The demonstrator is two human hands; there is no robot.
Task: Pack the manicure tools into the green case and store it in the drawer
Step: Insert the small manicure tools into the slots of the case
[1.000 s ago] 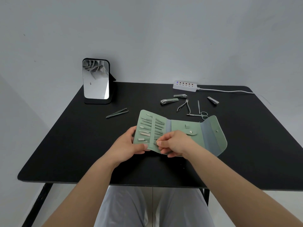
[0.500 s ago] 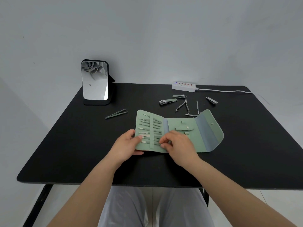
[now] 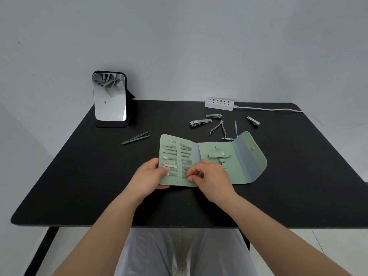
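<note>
The green case [image 3: 211,158] lies unfolded on the black table [image 3: 79,176], with several slim tools tucked under its left strap. My left hand [image 3: 148,175] grips the case's lower left edge, thumb on top. My right hand [image 3: 209,176] rests on the lower middle of the case, fingertips pinched at a tool's end near the strap. Loose behind the case lie green tweezers [image 3: 136,138], a large nail clipper [image 3: 200,122], a small clipper [image 3: 214,116], a cuticle nipper [image 3: 218,128], a third clipper [image 3: 253,120] and scissors [image 3: 232,137] partly hidden by the flap.
A standing mirror [image 3: 109,97] is at the back left of the table. A white power strip [image 3: 219,103] with its cable lies at the back edge by the wall. No drawer is in view. My knees show under the table's near edge.
The case, held tilted up a second ago, now lies flat on the table. Both hands came down with it and stay on its lower left part.
</note>
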